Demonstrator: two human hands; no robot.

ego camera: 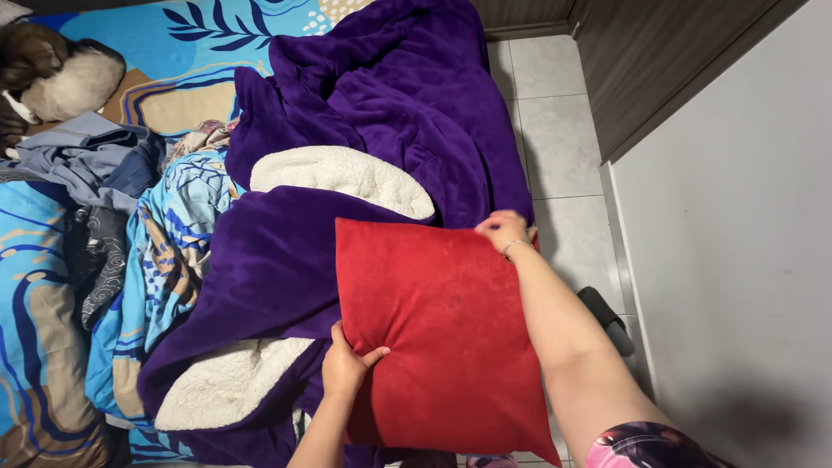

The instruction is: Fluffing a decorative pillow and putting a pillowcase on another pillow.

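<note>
Holding red cushion (442, 338) | left hand (347, 368), right hand (505, 230) grip closed on edges

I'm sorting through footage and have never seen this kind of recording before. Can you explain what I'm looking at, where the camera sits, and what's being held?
There is no machine here: a person wears a camera on the head, looking down at their own bare arms. The left hand grips the near left edge of a red cushion, and the right hand holds its far corner. Under the cushion lies a purple blanket with a white fleecy lining, on a bed with blue patterned bedding. Crumpled clothes lie to the left. Grey floor tiles run beside the bed.
</note>
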